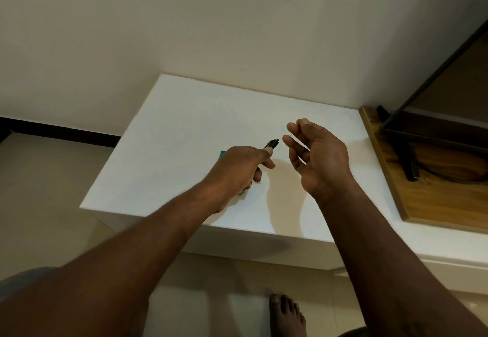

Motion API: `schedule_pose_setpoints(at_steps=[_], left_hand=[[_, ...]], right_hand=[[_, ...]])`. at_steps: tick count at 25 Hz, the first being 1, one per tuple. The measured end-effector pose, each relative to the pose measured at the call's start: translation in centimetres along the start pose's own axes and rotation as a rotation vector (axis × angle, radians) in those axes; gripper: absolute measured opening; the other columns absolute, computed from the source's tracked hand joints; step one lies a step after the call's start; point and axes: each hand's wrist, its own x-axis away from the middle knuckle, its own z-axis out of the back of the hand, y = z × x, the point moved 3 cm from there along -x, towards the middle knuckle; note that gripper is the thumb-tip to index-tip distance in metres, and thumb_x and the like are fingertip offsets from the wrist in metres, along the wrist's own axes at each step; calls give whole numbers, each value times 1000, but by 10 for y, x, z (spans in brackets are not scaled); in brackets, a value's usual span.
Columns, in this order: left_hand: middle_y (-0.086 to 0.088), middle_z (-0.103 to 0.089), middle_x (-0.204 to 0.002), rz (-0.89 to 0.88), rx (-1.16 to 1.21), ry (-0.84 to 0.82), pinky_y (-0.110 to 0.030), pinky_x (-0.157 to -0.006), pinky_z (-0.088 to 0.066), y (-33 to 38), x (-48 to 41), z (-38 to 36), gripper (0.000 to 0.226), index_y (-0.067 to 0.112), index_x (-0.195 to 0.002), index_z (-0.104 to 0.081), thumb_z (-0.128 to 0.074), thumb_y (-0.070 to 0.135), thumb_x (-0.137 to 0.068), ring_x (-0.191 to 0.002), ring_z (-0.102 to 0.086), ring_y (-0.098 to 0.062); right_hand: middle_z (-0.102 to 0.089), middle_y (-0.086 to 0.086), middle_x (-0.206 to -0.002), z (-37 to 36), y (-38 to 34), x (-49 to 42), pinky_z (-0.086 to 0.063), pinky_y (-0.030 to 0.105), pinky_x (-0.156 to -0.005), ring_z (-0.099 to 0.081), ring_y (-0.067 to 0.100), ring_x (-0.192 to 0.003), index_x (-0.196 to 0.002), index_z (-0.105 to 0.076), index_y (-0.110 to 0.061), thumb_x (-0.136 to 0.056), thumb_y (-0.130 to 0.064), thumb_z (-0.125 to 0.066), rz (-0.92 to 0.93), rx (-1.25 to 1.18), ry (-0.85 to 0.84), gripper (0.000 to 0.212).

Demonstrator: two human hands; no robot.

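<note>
Two hands nearly meet: left hand (243, 170) grips black pen (272, 144), right hand (319, 152) pinches thin pin (290, 134) just past left fingertips; a wobble could drop it.

A white rectangular bench (171, 131) is standing against a cream plastered wall (184, 20). A small teal object (221, 154) is lying on it, partly hidden. A brown wooden board (435, 204) is lying just beside the bench, carrying a black metal frame (396, 114).
</note>
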Motion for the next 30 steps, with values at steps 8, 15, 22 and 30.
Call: schedule_pose_setpoints(at_steps=[8,15,22,30], left_hand=[[3,-54,-60,21,49,-73,-21,-43,-34,2,5,-1,42,15,-92,-80,-52,44,-103,-46,-41,-9],[2,-56,-61,10,31,-84,-22,-44,-35,2,6,-1,41,16,-91,-81,-52,43,-103,-49,-42,-10],[0,-57,-63,12,23,-93,-22,-44,-36,2,6,-2,42,15,-93,-80,-51,43,-104,-49,-43,-10],[0,-58,-64,4,22,-98,-24,-48,-38,2,6,-2,42,17,-93,-80,-51,44,-104,-50,-44,-10]], right_hand=[[-85,-4,-96,2,-1,0,-57,26,-72,-83,13,-84,-111,-75,-18,-103,-21,-66,15,9,11,12],[-85,-4,-96,1,-1,-1,-57,27,-72,-83,14,-86,-111,-75,-17,-103,-20,-66,22,17,18,12],[-85,-4,-95,0,1,-1,-58,29,-74,-83,16,-86,-110,-75,-16,-104,-19,-65,29,15,18,12],[-85,-4,-95,0,0,-1,-57,28,-73,-83,16,-87,-110,-75,-16,-103,-19,-65,33,13,24,12]])
